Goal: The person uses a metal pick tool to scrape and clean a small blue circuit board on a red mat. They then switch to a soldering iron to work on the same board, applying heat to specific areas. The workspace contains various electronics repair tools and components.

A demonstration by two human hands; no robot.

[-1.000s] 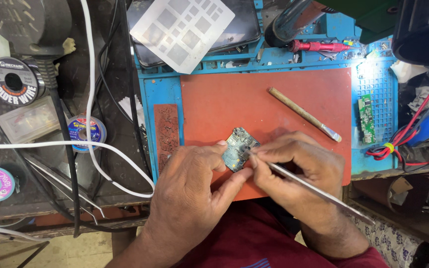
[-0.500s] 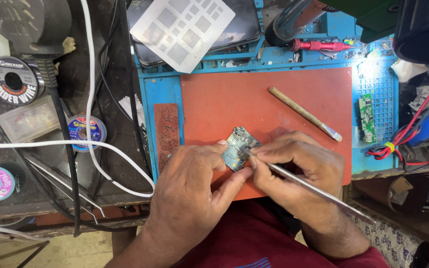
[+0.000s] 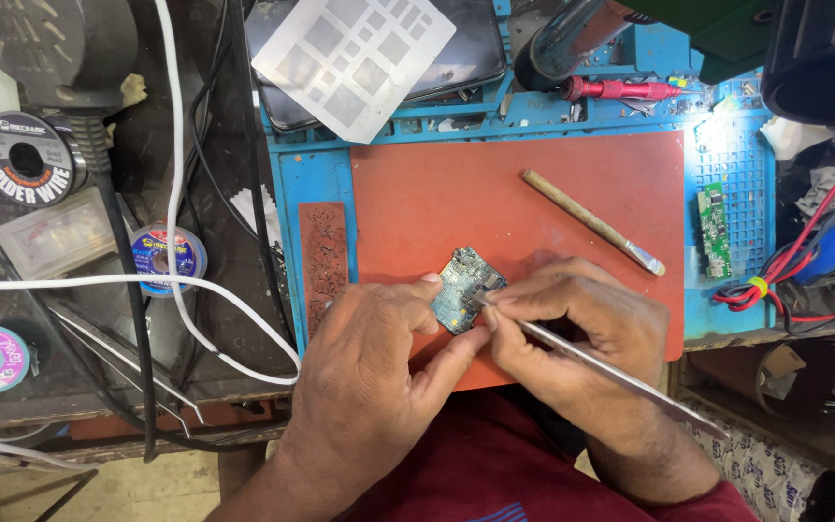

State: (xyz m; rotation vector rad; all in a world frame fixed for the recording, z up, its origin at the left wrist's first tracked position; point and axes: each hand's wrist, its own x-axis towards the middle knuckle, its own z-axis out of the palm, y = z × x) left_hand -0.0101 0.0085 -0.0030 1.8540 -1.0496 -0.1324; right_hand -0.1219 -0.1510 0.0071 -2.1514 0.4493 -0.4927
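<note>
On the red mat (image 3: 533,193) near its front edge, I see a small circuit board (image 3: 466,290) pinched in the left hand (image 3: 379,387), thumb below and forefinger at the upper edge, so that it tilts up off the mat rather than lying flat. Those fingers (image 3: 425,290) are closed snugly on the board's left side. My right hand (image 3: 572,329) is curled tight around a slim metal probe or tweezers (image 3: 611,372) (I cannot tell which from this angle), its tip resting on the board's right edge and its long shaft running back over my wrist.

As for progress, I judge the work to be mid-course: the board is bare, out of any housing, and the tip is on it, but whether any part has been lifted or set I cannot make out at this size.

Further back on the mat lies a wooden-handled brush (image 3: 591,222), untouched and well apart from both hands. A metal stencil (image 3: 355,58) sits over a dark phone at the far edge of the blue work surface (image 3: 292,193), and a spool of solder wire (image 3: 26,159) rests off to the left.
</note>
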